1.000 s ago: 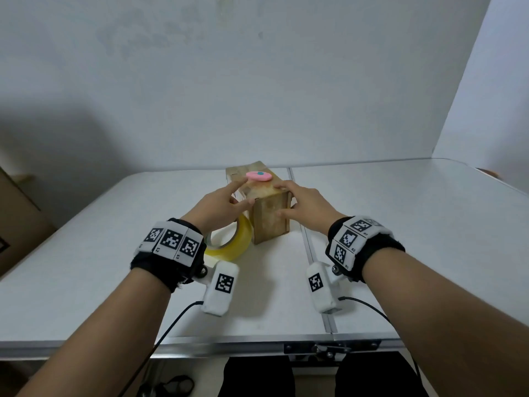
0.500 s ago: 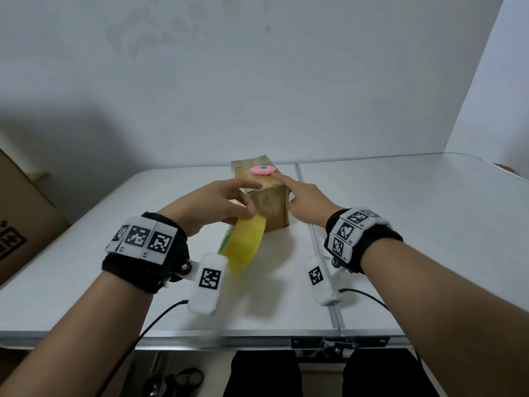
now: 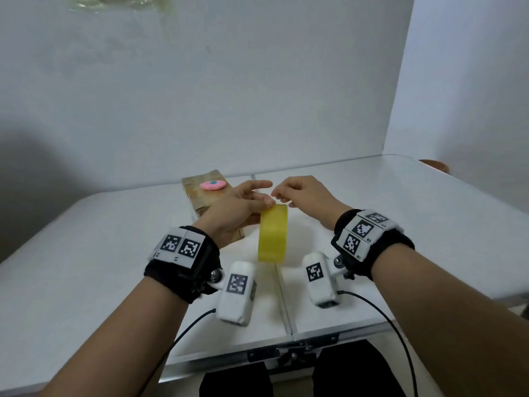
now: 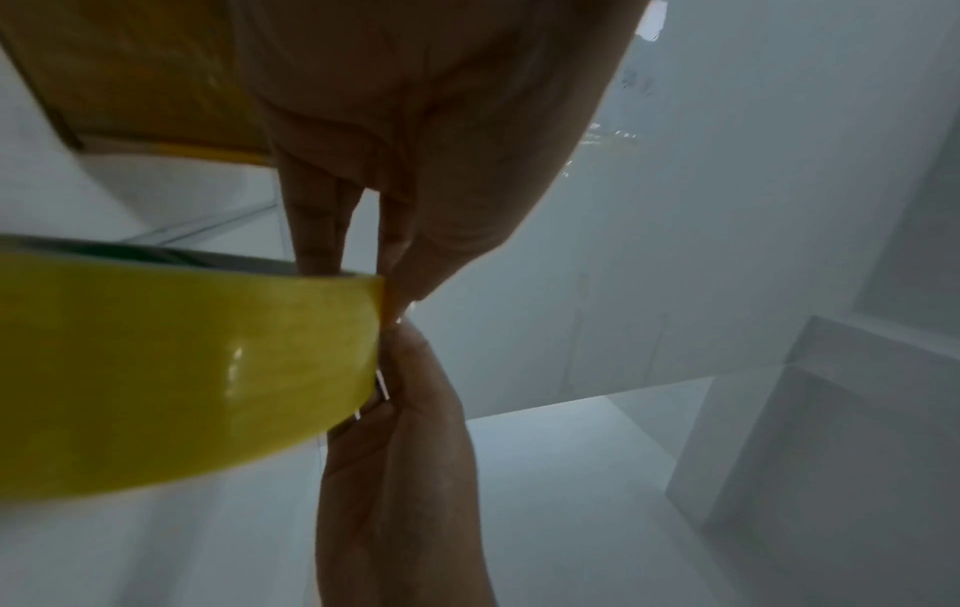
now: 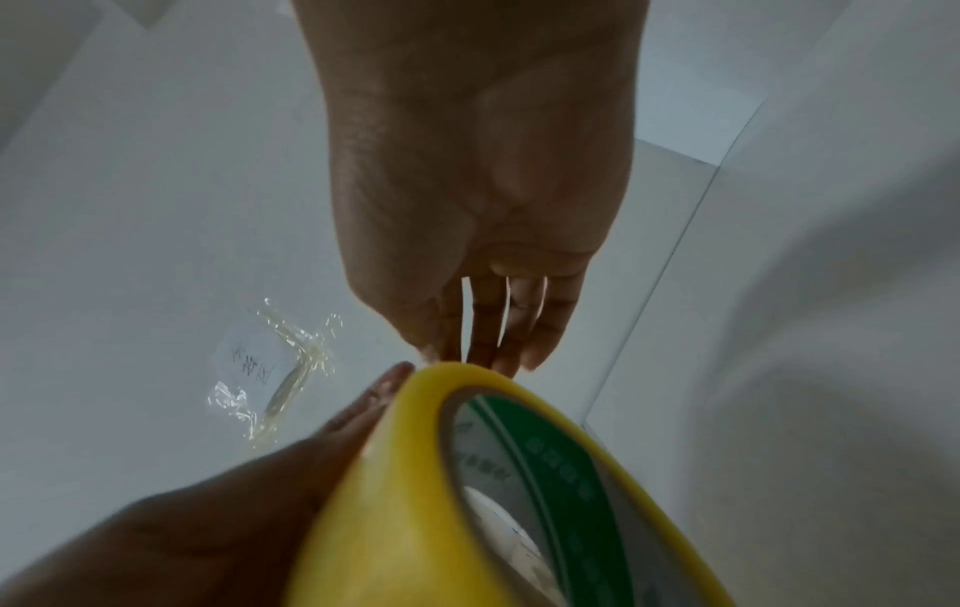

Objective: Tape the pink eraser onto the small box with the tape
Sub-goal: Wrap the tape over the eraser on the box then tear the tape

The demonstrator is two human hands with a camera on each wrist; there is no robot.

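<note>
Above the table (image 3: 86, 282), left hand (image 3: 237, 207) grips upright tape (image 3: 272, 236); right hand (image 3: 303, 193) pinches its top.

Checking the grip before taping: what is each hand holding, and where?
The left hand holds the tape roll upright by its top rim. The right hand has its fingertips at that top edge; whether it pinches the tape end cannot be told.

A bare recording set-up rather than a lived-in room: a white folding table (image 3: 400, 213) with a centre seam stands against plain white backdrop panels (image 3: 257, 96), and both wrists wear marker-printed bands (image 3: 183, 247) with cabled cameras (image 3: 237, 293).
</note>
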